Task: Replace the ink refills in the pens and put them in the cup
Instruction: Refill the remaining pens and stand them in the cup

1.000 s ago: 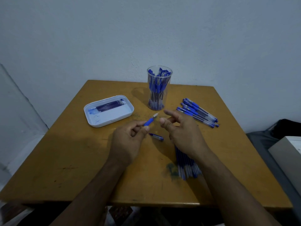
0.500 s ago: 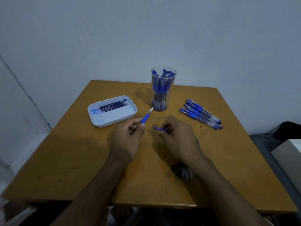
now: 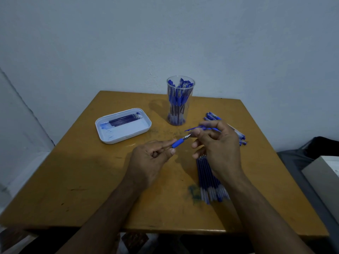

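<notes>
Open counter surface is seen along the near and left sides, up to the rounded front edge, while the far right part is crowded. A white tray with used refills lying along its far wall is set well left of the hands. A clear cup packed with upright blue pens is placed near the far edge, just beyond the hands. A loose pile of pens is spread toward the right edge, partly hidden behind the right hand. A bundle of new refills is laid under the right wrist, long axis running near to far, metal tips pointing away from the person.

The pen is held above the middle of the counter by the left hand, whose grip is closed round the barrel with thumb and forefinger pinching just behind the blue rubber sleeve. Its long axis is tilted, and the silver tip is pointed up and to the right, toward the right hand. A blue cap is pinched in the curled fingers of the right hand, its long axis lying nearly level and pointing left, just above the pen's tip and apart from it.
</notes>
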